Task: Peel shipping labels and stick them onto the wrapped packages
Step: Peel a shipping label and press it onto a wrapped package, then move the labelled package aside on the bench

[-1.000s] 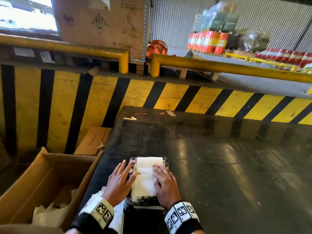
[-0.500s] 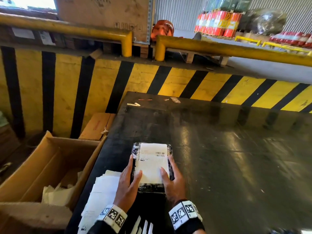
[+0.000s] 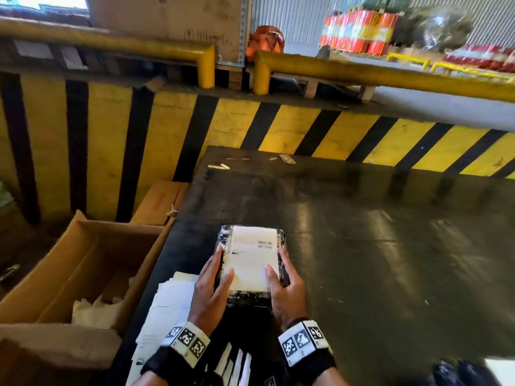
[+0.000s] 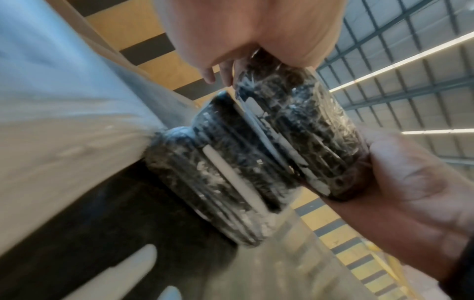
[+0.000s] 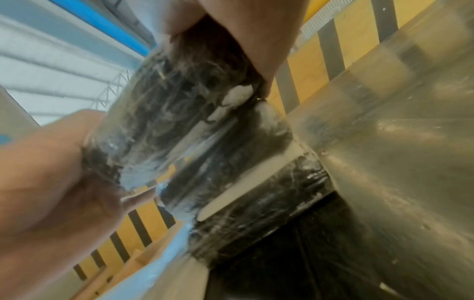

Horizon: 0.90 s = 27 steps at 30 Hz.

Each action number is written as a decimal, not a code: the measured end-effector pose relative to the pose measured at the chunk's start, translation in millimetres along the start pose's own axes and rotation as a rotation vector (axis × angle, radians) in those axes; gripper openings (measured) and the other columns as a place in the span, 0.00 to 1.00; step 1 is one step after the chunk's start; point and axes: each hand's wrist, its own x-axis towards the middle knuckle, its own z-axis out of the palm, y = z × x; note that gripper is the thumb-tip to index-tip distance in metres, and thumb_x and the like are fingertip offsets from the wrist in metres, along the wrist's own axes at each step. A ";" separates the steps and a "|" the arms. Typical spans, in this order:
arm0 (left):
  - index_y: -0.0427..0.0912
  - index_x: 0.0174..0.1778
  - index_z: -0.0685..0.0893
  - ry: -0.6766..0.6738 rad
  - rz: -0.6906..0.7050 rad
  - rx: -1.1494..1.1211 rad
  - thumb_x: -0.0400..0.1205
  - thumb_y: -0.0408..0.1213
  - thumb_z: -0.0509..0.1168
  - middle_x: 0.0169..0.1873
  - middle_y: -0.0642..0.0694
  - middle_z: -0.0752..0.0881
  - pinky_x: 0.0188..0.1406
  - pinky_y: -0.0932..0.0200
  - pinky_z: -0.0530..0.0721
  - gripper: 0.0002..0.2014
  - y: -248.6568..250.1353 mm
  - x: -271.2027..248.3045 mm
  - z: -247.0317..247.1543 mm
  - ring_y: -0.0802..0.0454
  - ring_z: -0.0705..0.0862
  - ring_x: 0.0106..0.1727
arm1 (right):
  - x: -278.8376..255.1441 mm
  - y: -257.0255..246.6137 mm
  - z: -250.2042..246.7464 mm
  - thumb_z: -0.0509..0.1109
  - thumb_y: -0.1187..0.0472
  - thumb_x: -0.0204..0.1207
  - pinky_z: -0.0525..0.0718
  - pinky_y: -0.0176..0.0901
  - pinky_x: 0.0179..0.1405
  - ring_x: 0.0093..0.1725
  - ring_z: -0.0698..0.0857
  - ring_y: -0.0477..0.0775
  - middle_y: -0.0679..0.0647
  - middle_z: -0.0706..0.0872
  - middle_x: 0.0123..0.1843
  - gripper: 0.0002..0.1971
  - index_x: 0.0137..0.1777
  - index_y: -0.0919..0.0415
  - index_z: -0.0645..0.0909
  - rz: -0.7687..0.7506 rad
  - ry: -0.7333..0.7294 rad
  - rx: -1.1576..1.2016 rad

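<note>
A package (image 3: 225, 235) in clear wrap over dark contents carries a white shipping label (image 3: 250, 263) on its top face. My left hand (image 3: 211, 285) grips its left side and my right hand (image 3: 284, 285) its right side, thumbs lying on the label. In the wrist views the held package (image 4: 307, 130) (image 5: 164, 113) sits slightly raised above a second wrapped package (image 4: 218, 182) (image 5: 256, 182) lying on the black table (image 3: 362, 246). A dark strip of this lower package (image 3: 248, 298) shows under the near edge.
A stack of white label sheets (image 3: 172, 302) lies at the table's left edge by my left wrist. An open cardboard box (image 3: 55, 274) with crumpled backing paper (image 3: 94, 310) stands left of the table. A yellow-black striped barrier (image 3: 250, 121) runs behind. Another wrapped package (image 3: 459, 371) shows bottom right.
My hands went from pressing flat on the label to gripping the package's two sides. The package has come up a little and the head view has tilted down.
</note>
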 end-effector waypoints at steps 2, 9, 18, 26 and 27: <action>0.60 0.77 0.60 -0.008 0.048 0.020 0.76 0.60 0.59 0.75 0.53 0.70 0.68 0.55 0.78 0.33 11.4 -9.2 4.0 0.55 0.73 0.73 | -11.6 -7.2 -10.2 0.71 0.45 0.68 0.84 0.59 0.63 0.67 0.82 0.50 0.47 0.81 0.71 0.24 0.63 0.23 0.71 -0.019 0.016 0.042; 0.55 0.80 0.57 -0.128 0.220 0.169 0.75 0.65 0.52 0.72 0.58 0.68 0.75 0.51 0.69 0.37 50.7 -57.5 43.5 0.57 0.67 0.76 | -61.6 -23.9 -79.1 0.72 0.47 0.69 0.83 0.59 0.64 0.68 0.82 0.48 0.46 0.80 0.71 0.25 0.67 0.29 0.73 -0.074 0.157 0.053; 0.60 0.81 0.49 -0.355 0.181 0.296 0.74 0.69 0.45 0.79 0.51 0.65 0.77 0.45 0.66 0.39 40.2 -142.9 126.7 0.53 0.67 0.78 | -147.3 8.4 -184.9 0.71 0.56 0.74 0.80 0.53 0.69 0.68 0.81 0.42 0.46 0.82 0.70 0.29 0.76 0.44 0.71 0.027 0.288 0.037; 0.54 0.83 0.49 -0.396 -0.054 0.476 0.82 0.62 0.51 0.79 0.45 0.67 0.76 0.49 0.63 0.35 23.9 -231.8 173.3 0.47 0.69 0.76 | -200.0 63.0 -251.7 0.71 0.53 0.76 0.76 0.48 0.73 0.71 0.77 0.41 0.47 0.79 0.73 0.29 0.77 0.51 0.69 0.212 0.147 -0.084; 0.53 0.83 0.50 -0.387 -0.072 0.486 0.82 0.60 0.51 0.79 0.44 0.68 0.76 0.49 0.63 0.34 21.6 -240.5 178.0 0.46 0.69 0.76 | -204.3 67.4 -257.8 0.70 0.54 0.77 0.76 0.46 0.73 0.71 0.76 0.41 0.48 0.78 0.74 0.28 0.78 0.52 0.69 0.224 0.121 -0.102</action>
